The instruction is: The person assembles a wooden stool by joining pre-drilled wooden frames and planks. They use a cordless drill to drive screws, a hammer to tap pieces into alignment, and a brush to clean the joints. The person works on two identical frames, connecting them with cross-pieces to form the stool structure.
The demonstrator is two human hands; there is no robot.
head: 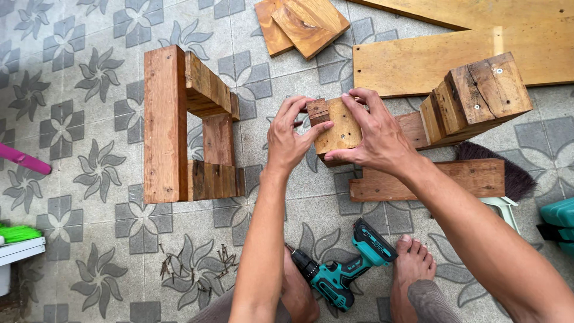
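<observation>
Wooden block, held between left hand and right hand, both grips closed on it; teal drill on floor at 6 o'clock.

You have no signs or screens in front of you, and no clear packages. The 1 label in view is the small dark marking panel on the side of the teal cordless drill, at the lower middle of the frame, with pale lettering too small to tell. At the right edge, a teal case shows only a corner; you cannot tell whether it carries any label.
</observation>
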